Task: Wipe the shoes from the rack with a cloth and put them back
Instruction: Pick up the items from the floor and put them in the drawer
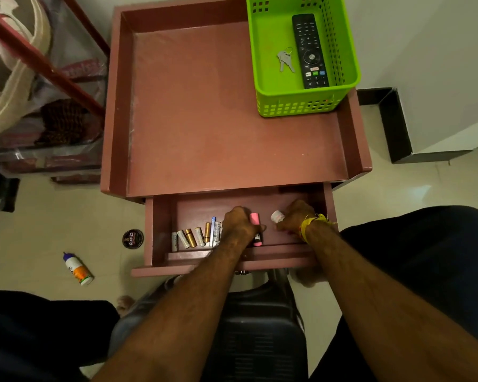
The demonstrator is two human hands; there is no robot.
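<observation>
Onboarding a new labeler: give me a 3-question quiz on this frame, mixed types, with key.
1. True or false: the remote lies inside the green basket.
2. Multiple choice: where are both hands? A) on the table top B) inside the open drawer C) on the floor
3. Fill in: the round polish tin and the small bottle lie on the ____.

Key
1. True; the keys lie beside it there.
2. B. The left hand is at a pink-capped stick, the right hand at a small white item; batteries line the drawer's left part.
3. floor
</observation>
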